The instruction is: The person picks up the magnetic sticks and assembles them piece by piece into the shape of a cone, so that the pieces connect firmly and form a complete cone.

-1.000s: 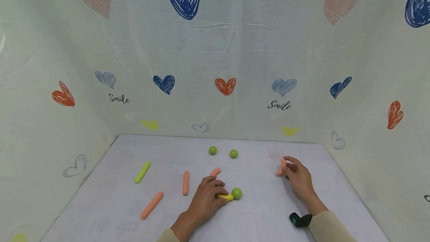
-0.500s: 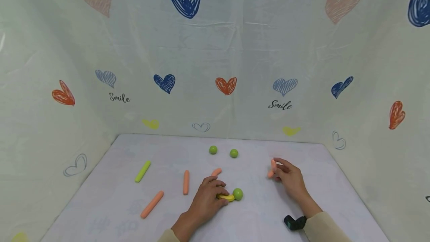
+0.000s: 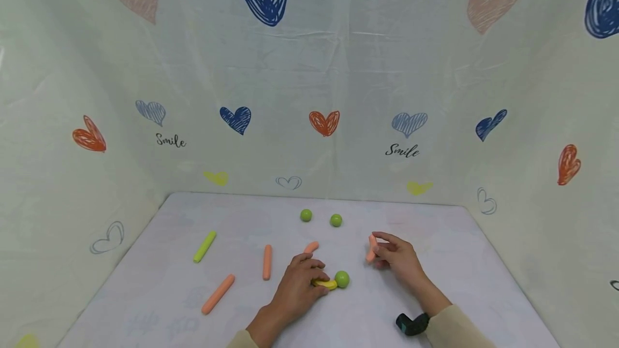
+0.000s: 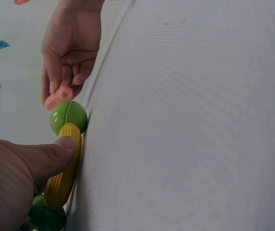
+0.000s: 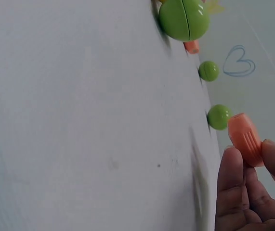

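Note:
My left hand point(image 3: 299, 288) grips a yellow curved rod point(image 4: 64, 178) near the table's middle, thumb on its near side. One green ball point(image 3: 342, 279) sits against the rod's right end; another green ball point(image 4: 47, 215) shows at its other end in the left wrist view, hidden from the head view. To the right, my right hand point(image 3: 402, 263) pinches a short orange curved rod point(image 5: 245, 139) between thumb and fingers, held above the table. A gap separates it from the nearer green ball in the head view. An orange piece point(image 3: 311, 247) lies behind my left hand, partly covered by it.
Two green balls point(image 3: 306, 215) rest toward the back of the white table point(image 3: 271, 326). On the left lie two straight orange rods point(image 3: 218, 294) and a yellow-green rod point(image 3: 205, 246). A black wrist device point(image 3: 412, 324) sits at my right cuff. A heart-printed curtain hangs behind.
My right hand has moved left and slightly toward me, bringing the orange curved rod closer to the green ball. The left hand and its yellow rod have stayed nearly still.

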Demonstrator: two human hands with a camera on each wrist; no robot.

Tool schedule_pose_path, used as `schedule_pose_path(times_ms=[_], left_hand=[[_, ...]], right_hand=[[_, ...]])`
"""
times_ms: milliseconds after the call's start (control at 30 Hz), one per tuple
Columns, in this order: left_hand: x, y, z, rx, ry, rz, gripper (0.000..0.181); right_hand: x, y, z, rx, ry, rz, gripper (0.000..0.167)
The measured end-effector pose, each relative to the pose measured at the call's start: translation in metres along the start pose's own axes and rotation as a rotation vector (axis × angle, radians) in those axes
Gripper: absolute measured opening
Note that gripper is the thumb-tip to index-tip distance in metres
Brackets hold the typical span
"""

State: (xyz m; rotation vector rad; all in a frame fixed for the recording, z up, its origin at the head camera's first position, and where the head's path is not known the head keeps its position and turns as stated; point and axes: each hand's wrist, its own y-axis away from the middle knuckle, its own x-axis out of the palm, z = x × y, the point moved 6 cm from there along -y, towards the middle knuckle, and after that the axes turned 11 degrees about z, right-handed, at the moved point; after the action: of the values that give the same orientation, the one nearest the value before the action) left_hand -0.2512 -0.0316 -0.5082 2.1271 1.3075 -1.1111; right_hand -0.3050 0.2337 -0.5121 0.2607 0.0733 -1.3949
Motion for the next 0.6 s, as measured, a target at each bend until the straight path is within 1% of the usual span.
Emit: schedule_pose_path(times_ms=[167, 333, 600], left_hand=[[0.001, 0.000, -0.001, -0.002, -0.007, -0.008, 0.017], [0.002, 0.000, -0.003, 0.002, -0.019, 0.002, 0.016], [0.002, -0.001, -0.006, 0.001, -0.039, 0.004, 0.016]], right_hand=[[0.017, -0.001, 0.004, 0.009, -0.008, 0.056, 0.044], [0.034, -0.002, 0.006, 0.018, 0.007, 0.105, 0.041], [0.053, -0.004, 0.004, 0.053, 0.006, 0.182, 0.043]])
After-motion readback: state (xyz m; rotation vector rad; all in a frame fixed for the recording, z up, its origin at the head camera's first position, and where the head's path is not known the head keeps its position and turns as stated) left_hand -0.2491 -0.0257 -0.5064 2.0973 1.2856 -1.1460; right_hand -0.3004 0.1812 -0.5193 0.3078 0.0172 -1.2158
